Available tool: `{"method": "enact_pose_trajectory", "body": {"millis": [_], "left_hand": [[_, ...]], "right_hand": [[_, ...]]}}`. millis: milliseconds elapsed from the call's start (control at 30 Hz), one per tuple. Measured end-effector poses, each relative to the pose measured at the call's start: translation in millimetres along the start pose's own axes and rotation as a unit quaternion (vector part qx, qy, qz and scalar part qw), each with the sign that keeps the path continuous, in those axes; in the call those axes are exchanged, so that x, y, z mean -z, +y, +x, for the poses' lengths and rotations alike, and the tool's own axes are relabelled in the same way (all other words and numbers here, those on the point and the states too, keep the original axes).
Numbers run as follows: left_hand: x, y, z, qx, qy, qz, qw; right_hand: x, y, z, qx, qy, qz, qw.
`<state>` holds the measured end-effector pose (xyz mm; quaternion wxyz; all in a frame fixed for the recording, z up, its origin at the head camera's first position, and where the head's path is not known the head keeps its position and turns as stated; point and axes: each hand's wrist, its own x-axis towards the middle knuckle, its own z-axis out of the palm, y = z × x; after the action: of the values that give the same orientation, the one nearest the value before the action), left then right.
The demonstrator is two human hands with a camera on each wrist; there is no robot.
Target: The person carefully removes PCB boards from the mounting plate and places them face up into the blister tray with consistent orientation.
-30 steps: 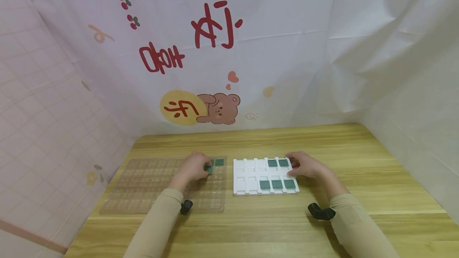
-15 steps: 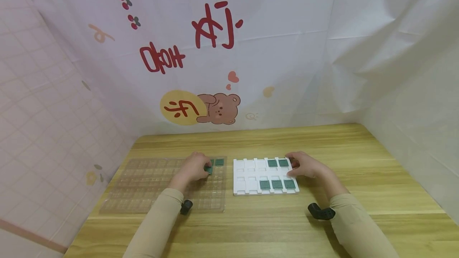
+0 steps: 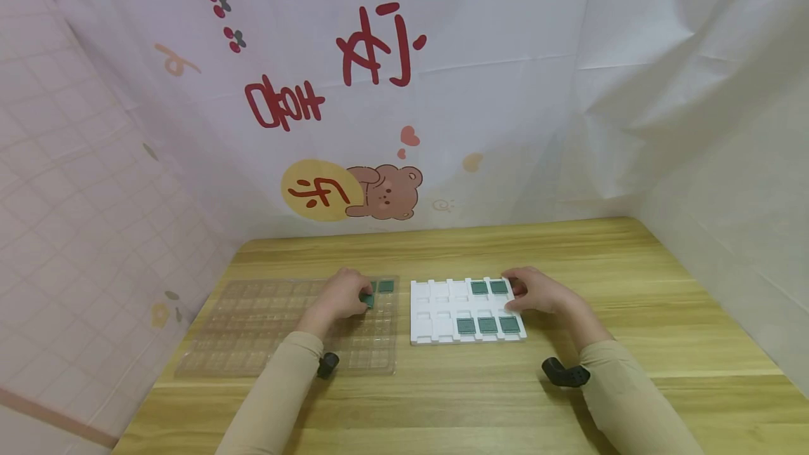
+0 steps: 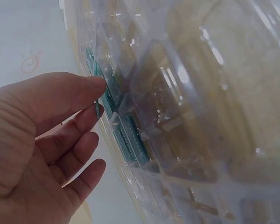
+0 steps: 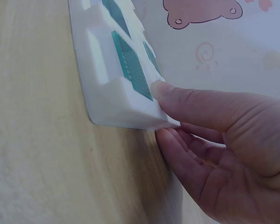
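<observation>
Over the clear tray [image 3: 272,328], my left hand [image 3: 341,295] pinches a green chip [image 3: 368,299] between thumb and forefinger. The left wrist view shows that chip [image 4: 97,109] edge-on in the left hand [image 4: 51,135], its other fingers loosely bent. Green chips [image 3: 386,286] lie in the clear tray beside it. My right hand [image 3: 536,291] grips the right edge of the white tray [image 3: 436,307], with the thumb on top in the right wrist view, where the hand [image 5: 224,135] holds the tray's corner [image 5: 130,112]. Several green chips [image 3: 487,325] sit in the white tray's right-hand pockets.
Both trays lie on the wooden table [image 3: 442,399], the clear one on the left. A printed cloth [image 3: 505,90] hangs behind the table and along its sides. Black wrist devices [image 3: 565,373] are on both wrists.
</observation>
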<state>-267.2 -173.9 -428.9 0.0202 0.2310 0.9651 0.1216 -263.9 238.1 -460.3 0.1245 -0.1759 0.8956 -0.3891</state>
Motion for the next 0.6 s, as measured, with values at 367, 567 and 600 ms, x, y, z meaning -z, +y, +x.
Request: {"method": "enact_pose_trajectory", "body": {"millis": [367, 567, 600], "left_hand": [[0.5, 0.1, 0.0, 0.004, -0.005, 0.008, 1.0000], [0.3, 0.3, 0.0, 0.014, -0.013, 0.010, 0.9998], [-0.1, 0.0, -0.1, 0.014, -0.014, 0.011, 0.9997]], "right_hand": [[0.2, -1.4, 0.4, -0.003, 0.000, 0.004, 1.0000], [0.3, -3.2, -1.3, -0.004, -0.001, 0.010, 0.9999], [0.3, -3.3, -1.4, -0.004, -0.001, 0.009, 0.9999]]}}
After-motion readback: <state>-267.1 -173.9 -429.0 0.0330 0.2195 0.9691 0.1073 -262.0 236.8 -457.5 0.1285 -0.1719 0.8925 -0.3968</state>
